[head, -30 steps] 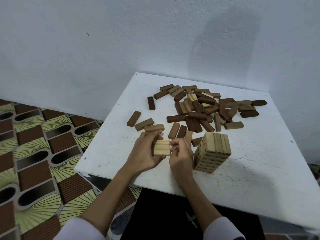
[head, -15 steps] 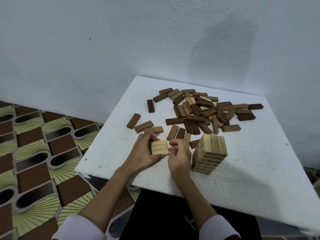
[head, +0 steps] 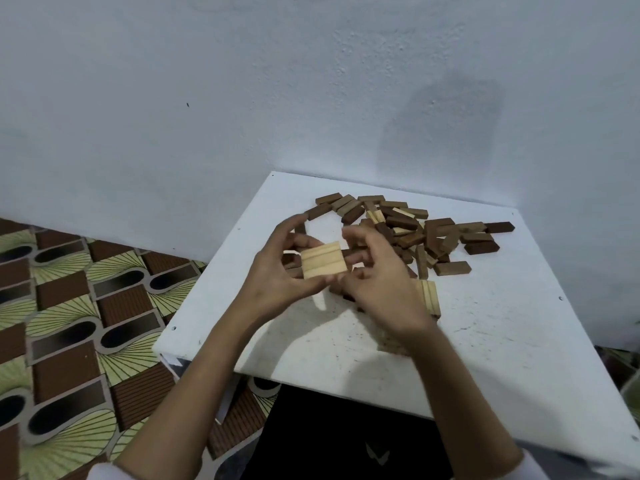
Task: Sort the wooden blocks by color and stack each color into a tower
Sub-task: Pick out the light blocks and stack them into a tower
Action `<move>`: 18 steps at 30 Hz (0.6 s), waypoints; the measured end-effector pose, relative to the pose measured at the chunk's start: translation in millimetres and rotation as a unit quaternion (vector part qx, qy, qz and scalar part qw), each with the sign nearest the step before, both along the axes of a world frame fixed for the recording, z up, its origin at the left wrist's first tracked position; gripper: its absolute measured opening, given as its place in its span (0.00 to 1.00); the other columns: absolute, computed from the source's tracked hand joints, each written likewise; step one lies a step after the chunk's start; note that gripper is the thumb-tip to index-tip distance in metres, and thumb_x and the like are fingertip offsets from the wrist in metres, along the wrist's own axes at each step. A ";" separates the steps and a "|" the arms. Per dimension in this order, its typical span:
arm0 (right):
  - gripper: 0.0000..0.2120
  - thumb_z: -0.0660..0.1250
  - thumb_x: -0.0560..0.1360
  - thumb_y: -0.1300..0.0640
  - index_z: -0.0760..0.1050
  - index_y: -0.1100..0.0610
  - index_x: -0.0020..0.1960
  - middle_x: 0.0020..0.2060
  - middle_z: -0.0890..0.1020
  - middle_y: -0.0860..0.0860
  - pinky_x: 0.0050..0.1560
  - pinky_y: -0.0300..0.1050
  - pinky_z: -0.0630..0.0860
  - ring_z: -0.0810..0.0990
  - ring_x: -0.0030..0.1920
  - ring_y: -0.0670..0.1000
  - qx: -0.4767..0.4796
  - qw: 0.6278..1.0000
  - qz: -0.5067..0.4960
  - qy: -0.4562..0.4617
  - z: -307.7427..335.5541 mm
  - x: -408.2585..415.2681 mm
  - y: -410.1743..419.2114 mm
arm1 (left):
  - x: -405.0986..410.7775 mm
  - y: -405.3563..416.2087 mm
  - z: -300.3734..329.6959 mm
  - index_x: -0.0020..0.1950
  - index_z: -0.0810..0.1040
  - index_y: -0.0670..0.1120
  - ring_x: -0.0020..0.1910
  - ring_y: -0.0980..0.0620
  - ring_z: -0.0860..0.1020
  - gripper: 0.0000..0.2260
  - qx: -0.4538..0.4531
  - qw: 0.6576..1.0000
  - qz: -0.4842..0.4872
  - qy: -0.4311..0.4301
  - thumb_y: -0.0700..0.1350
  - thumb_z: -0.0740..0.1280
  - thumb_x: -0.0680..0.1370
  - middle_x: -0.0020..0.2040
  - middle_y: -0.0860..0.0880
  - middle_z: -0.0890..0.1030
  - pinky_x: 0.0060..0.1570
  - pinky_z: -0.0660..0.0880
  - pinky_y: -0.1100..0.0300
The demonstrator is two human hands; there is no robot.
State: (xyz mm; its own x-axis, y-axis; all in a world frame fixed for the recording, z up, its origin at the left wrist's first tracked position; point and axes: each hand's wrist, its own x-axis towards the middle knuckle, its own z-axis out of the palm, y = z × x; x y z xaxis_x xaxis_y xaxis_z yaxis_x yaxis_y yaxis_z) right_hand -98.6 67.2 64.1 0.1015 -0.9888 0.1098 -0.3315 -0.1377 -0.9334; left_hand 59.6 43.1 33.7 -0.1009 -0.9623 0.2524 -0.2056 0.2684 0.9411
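A flat row of three light wooden blocks [head: 323,259] is lifted above the white table [head: 502,348], pinched between my left hand [head: 277,278] on its left side and my right hand [head: 377,289] on its right. The light-block tower [head: 429,297] stands just right of my right hand, which hides most of it. Behind my hands lies a loose pile of dark and mid-brown blocks [head: 415,226], with a few light ones mixed in.
The table stands against a white wall [head: 311,98]. A patterned floor [head: 69,323] lies to the left, below the table's left edge. Single brown blocks [head: 452,268] lie at the pile's right edge.
Both hands have raised the row of light blocks off the table and carried it up and slightly right. My right hand now covers most of the tower.
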 end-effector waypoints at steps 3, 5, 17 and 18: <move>0.27 0.68 0.71 0.68 0.68 0.50 0.65 0.54 0.75 0.49 0.46 0.37 0.77 0.78 0.46 0.43 -0.005 0.996 0.062 0.057 18.5 -31.8 -1.1 | -18.6 3.6 16.5 0.64 0.67 0.61 0.44 0.61 0.75 0.37 -0.018 0.999 -0.035 -0.012 0.40 0.79 0.62 0.51 0.51 0.79 0.42 0.73 0.71; 0.27 0.70 0.69 0.68 0.69 0.50 0.64 0.56 0.76 0.49 0.53 0.42 0.77 0.77 0.55 0.47 -0.018 0.993 0.079 0.081 23.6 -52.4 -1.9 | -34.5 4.1 23.5 0.69 0.66 0.55 0.43 0.65 0.75 0.39 -0.031 0.997 -0.059 -0.041 0.38 0.79 0.63 0.50 0.52 0.79 0.40 0.71 0.73; 0.30 0.75 0.67 0.61 0.70 0.49 0.66 0.58 0.76 0.42 0.59 0.37 0.69 0.73 0.58 0.40 -0.027 0.987 0.022 0.155 -4.8 -127.6 11.3 | -100.5 -5.4 14.6 0.74 0.59 0.53 0.53 0.59 0.76 0.44 -0.039 0.975 -0.176 -0.132 0.43 0.79 0.64 0.53 0.53 0.78 0.47 0.70 0.72; 0.30 0.75 0.67 0.62 0.70 0.50 0.65 0.58 0.76 0.43 0.59 0.36 0.68 0.73 0.58 0.40 -0.032 0.987 0.022 0.155 -8.9 -129.0 12.1 | -101.0 -5.6 12.2 0.74 0.60 0.52 0.53 0.60 0.76 0.44 -0.036 0.974 -0.178 -0.133 0.43 0.79 0.64 0.53 0.52 0.78 0.47 0.70 0.73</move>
State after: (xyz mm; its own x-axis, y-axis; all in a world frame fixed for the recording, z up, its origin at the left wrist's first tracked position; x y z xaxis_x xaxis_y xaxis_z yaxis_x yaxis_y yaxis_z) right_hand -227.6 79.3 55.2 0.1829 -0.9747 0.1284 -0.5916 -0.2134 -0.7775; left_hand -41.4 37.5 45.9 -0.4964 -0.8351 0.2370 -0.3216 0.4305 0.8434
